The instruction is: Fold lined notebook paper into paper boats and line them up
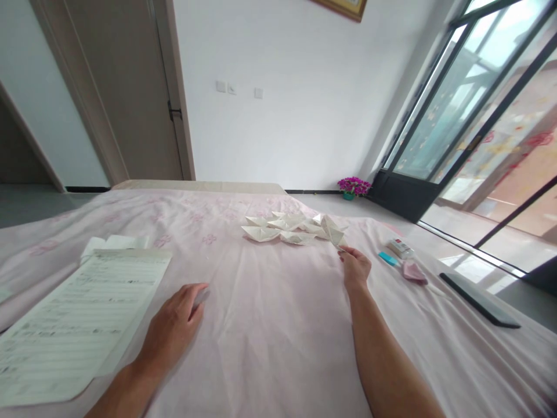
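Fingertips (343, 249) of my right hand (357, 266) are pinched together on the near corner of an off-white, pointed, folded-paper piece (331, 230). That piece stands tilted at the right end of a cluster of similar off-white folded-paper shapes (261, 233); whether it touches its neighbours I cannot establish. In my judgement the grip should be light and close to the corner, since thin paper creases under pressure, and any movement slow and clear of the adjoining points, which could snag.

My left hand (172, 325) rests, loosely curled, on the pale pink, flower-printed fabric bedspread (261, 337), well apart from the cluster; I cannot tell whether anything lies between thumb and forefinger. Should steadying be needed, I would advise lifting it across without dragging the fabric, as a pull could disturb the paper shapes.

Left of that hand lies a large, pale, ruled paper sheet (91, 313) bearing writing. Right of my right hand lie a small bright-blue block (387, 258), a white packet with a red mark (399, 248), a pink, cloth-like item (413, 271) and a flat black slab (478, 299).
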Demonstrator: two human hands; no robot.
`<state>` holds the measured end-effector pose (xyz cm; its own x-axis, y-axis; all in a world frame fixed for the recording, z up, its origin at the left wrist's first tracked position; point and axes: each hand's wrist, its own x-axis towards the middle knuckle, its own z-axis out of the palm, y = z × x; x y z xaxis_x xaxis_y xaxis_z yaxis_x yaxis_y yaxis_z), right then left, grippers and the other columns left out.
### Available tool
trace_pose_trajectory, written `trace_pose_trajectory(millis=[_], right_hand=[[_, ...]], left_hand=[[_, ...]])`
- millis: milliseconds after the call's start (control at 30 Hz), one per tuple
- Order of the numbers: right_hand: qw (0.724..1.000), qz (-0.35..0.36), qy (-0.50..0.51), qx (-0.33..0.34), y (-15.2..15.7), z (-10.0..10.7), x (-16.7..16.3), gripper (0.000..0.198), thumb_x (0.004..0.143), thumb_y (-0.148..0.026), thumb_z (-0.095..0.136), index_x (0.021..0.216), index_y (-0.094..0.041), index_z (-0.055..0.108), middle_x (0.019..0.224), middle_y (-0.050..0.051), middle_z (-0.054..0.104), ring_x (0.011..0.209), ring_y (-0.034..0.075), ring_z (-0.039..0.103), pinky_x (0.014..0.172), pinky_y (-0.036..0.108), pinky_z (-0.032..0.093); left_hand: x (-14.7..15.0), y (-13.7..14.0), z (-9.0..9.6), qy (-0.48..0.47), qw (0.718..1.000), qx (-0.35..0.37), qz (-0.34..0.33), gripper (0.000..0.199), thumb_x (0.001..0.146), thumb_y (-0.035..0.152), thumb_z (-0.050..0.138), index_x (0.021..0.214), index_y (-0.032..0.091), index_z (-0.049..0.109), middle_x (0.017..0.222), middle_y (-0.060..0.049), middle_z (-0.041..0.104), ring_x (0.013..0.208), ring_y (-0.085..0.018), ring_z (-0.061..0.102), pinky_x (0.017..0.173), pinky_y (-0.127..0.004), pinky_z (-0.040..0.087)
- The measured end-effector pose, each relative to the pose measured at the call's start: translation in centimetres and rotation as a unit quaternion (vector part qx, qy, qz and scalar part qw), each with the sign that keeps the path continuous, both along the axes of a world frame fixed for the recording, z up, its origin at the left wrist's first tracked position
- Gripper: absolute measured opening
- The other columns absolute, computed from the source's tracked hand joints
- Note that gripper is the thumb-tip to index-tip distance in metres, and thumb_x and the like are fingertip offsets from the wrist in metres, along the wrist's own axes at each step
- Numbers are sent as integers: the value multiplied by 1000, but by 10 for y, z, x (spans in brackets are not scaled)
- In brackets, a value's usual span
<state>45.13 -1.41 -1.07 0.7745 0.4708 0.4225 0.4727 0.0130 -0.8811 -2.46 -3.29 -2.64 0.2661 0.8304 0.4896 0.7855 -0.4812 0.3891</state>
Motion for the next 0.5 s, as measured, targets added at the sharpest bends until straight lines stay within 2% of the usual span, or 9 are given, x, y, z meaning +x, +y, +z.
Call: trace_pose_trajectory(millis=[133,267,500], right_hand=[[999,-28,24,-17,7,-4,10,35,62,-34,62,85,-12,76,50,-1,60,49,15,53,49,26,42],[997,-40,17,-64,13,-7,22,36,61,-30,59,85,-11,77,49,-1,60,50,15,54,49,25,41],[981,-34,-58,-181,15,0,54,35,61,-23,54,84,-16,80,67,3,71,72,22,63,64,26,43]], left_hand=[[-2,4,-5,-1,1000,1,-11,31,86,21,47,114,26,58,114,-4,68,104,-22,66,90,-39,54],[-5,7,-12,12,1000,-13,-6,32,86,22,46,115,24,60,116,-4,67,105,-21,65,93,-37,52],[-10,14,-24,31,999,7,-18,30,87,27,46,114,26,60,117,-2,67,108,-21,64,95,-38,52]])
